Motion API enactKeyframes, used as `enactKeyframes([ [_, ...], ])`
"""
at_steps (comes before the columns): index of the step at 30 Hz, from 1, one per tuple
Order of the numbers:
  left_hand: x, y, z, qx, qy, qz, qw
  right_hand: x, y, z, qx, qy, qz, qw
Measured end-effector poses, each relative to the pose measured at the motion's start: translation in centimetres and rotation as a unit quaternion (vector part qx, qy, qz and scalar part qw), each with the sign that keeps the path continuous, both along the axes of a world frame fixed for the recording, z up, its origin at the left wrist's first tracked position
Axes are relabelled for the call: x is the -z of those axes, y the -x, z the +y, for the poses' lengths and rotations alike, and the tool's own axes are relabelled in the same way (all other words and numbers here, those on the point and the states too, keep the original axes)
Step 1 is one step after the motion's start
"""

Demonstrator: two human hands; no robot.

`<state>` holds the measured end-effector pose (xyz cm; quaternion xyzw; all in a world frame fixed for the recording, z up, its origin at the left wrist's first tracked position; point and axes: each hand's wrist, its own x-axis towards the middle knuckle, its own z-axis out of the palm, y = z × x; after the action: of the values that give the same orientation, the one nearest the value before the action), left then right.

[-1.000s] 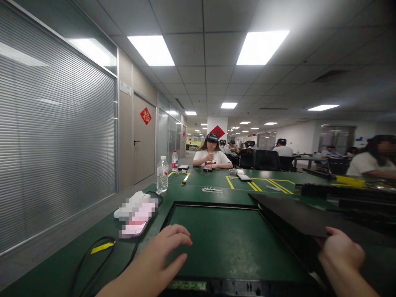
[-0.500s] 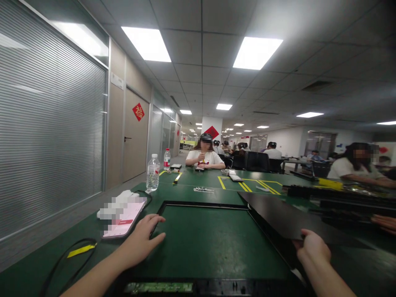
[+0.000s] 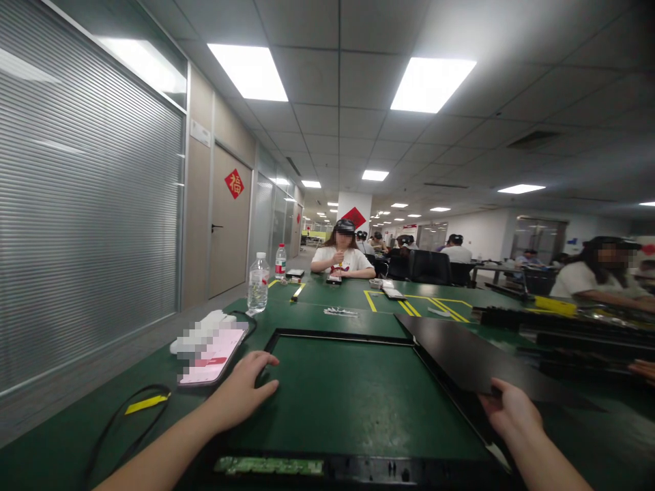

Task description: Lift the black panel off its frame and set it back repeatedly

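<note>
My left hand lies over the left side of a black rectangular frame, fingers curled across the bar with the thumb on the inner side. My right hand grips the near edge of a thin black panel, thumb on top and fingers underneath. The panel is tilted over the right side of the frame, its far corner close to the frame's far right corner. Green table shows through the frame. Along the frame's near side runs a green circuit board.
To the left lie a pink-screened phone and a black cable with a yellow tag. Two bottles, one a clear water bottle, stand beyond. Black strips are piled at right. Co-workers sit opposite and at right.
My right hand and the panel's near edge have shifted slightly, the hand still gripping it. The left hand stays on the frame. The whole view has shifted a little.
</note>
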<state>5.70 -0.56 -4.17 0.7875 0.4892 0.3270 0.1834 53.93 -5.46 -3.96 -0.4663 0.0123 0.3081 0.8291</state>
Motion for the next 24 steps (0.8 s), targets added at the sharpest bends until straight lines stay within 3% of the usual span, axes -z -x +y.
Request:
enactKeyframes([
  [8,0.1,0.1,-0.1,0.005,-0.002,-0.005,1.000,-0.4,-0.1,0.4,-0.034,-0.020,0.001,0.999],
  [13,0.0,0.2,-0.3,0.003,0.002,0.007,1.000,-0.8,-0.3,0.2,-0.006,-0.045,-0.001,0.999],
  [17,-0.5,0.1,-0.6,0.001,0.004,0.011,1.000,-1.7,0.2,-0.2,0.001,-0.070,-0.019,0.997],
  [24,-0.8,0.2,-0.5,0.004,-0.022,-0.013,1.000,-4.1,3.0,-1.2,-0.013,-0.028,-0.038,0.999],
])
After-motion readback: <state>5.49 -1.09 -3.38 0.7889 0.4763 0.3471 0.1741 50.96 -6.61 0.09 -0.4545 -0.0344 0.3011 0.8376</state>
